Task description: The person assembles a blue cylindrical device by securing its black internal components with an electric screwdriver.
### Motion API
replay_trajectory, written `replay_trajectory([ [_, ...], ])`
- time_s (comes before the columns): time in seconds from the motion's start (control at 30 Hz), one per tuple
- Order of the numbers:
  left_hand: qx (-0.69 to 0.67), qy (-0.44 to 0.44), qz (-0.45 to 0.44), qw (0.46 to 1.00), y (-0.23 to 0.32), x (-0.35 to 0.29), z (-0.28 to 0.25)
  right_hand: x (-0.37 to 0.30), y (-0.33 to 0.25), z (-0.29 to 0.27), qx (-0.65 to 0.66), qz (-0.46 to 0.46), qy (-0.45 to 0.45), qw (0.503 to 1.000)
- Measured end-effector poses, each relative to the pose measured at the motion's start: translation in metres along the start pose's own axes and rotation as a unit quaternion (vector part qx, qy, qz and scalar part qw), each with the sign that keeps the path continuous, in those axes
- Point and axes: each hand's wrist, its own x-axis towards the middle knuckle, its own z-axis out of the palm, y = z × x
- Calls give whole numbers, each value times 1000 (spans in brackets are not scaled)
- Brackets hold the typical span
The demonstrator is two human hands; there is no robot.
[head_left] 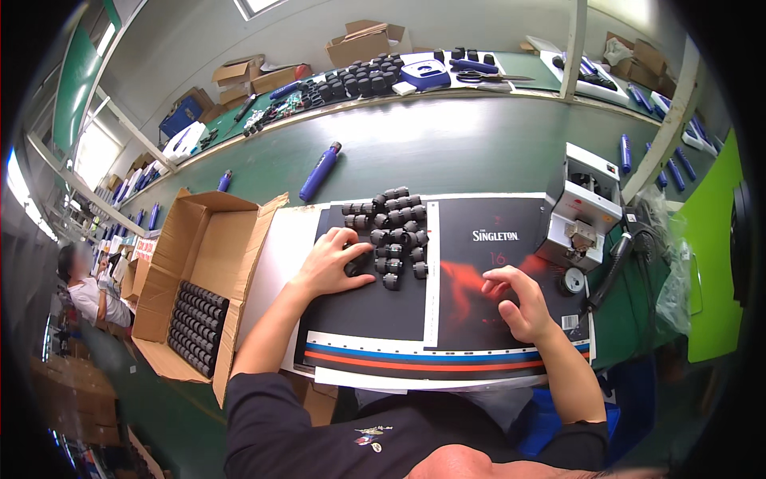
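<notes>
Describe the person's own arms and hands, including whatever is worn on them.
The left hand and right hand are bare, with no gloves or watch showing. Both forearms are uncovered too. The left sleeve and right sleeve are short, dark and plain, part of a dark T-shirt with a small coloured print.

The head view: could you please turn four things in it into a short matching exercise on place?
Things
1. left hand
2. right hand
3. open brown cardboard box
4. round white-faced gauge

Places
A. at the near side of the boxy white machine
B. by the loose cluster of black cylindrical parts
C. at far left, left of the other three
D. over the red-streaked black sheet

Pairs: 1-B, 2-D, 3-C, 4-A
</notes>
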Motion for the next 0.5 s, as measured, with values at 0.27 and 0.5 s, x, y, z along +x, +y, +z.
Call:
replay_trajectory([
  [0.27,-79,110,-164,977,-3,-23,9,-3,1,0,10,25,6,1000],
  [0.5,-54,150,-133,978,50,112,-7,-3,-1,-4,-10,21,-8,1000],
])
